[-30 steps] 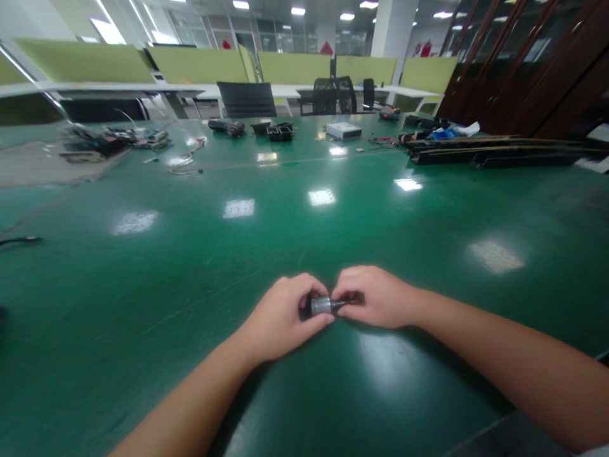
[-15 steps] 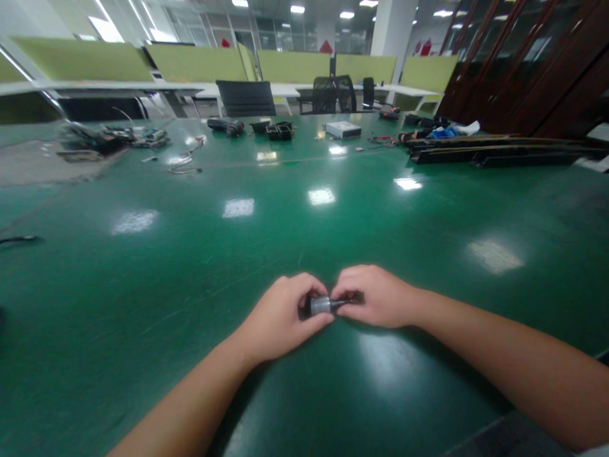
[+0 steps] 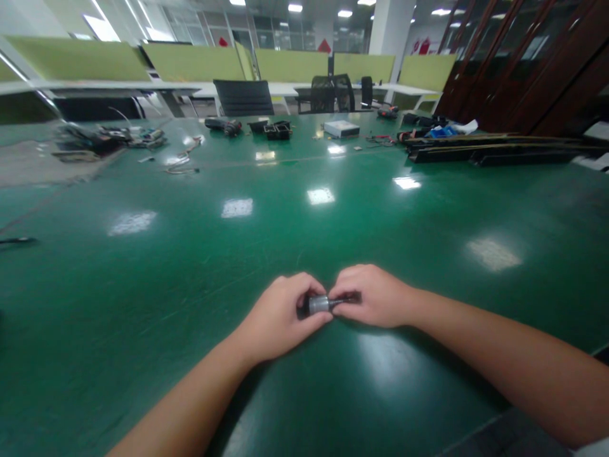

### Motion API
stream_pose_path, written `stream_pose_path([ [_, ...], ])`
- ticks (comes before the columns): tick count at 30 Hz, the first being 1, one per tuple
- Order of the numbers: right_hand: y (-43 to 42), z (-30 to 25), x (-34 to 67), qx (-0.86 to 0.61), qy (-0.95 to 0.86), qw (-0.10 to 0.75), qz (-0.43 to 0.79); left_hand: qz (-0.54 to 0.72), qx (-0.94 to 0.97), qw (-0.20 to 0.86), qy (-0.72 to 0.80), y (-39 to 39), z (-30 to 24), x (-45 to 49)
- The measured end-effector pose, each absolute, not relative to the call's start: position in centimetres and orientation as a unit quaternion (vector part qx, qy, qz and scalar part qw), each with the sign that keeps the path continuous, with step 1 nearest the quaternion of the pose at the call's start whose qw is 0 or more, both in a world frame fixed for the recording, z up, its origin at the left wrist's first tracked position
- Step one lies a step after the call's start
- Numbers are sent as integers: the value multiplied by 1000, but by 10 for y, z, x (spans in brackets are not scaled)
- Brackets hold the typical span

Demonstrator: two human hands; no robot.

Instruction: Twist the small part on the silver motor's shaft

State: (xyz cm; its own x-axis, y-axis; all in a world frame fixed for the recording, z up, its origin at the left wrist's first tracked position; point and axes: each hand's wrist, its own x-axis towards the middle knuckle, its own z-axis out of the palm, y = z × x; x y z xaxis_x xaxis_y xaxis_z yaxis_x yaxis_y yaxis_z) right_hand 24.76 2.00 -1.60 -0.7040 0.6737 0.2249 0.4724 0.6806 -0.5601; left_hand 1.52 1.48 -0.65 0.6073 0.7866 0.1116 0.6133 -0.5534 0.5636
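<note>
A small black-and-silver cylindrical part (image 3: 318,304) lies lengthwise between my hands, low over the green table (image 3: 200,266). My left hand (image 3: 280,317) curls round its thick end, thumb below and fingers above, so the black left end is partly covered. A thin dark piece (image 3: 351,298) extends from the silver section to the right. My right hand (image 3: 373,297) pinches this piece between thumb and fingertips. The fingertips of the two hands almost meet. What exactly the part is, I cannot make out.
Along the far side are a power drill (image 3: 223,125), black brackets (image 3: 276,129), a pale box (image 3: 341,129) and long dark strips (image 3: 495,150). Tangled electronics and wires (image 3: 109,138) lie at the far left. A black cable end (image 3: 19,240) reaches in from the left edge.
The whole view has shifted very slightly. Both hands keep the same grip on the cylindrical part and its thin end.
</note>
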Motion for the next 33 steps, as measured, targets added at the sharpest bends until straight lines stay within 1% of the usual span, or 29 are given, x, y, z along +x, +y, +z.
stream_pose_path([
  [9,20,-15,248,-318,-900,209,213,180,857,259,408,15,-4,16],
  [33,19,-10,253,-327,-902,179,220,178,861,251,405,14,-4,16],
])
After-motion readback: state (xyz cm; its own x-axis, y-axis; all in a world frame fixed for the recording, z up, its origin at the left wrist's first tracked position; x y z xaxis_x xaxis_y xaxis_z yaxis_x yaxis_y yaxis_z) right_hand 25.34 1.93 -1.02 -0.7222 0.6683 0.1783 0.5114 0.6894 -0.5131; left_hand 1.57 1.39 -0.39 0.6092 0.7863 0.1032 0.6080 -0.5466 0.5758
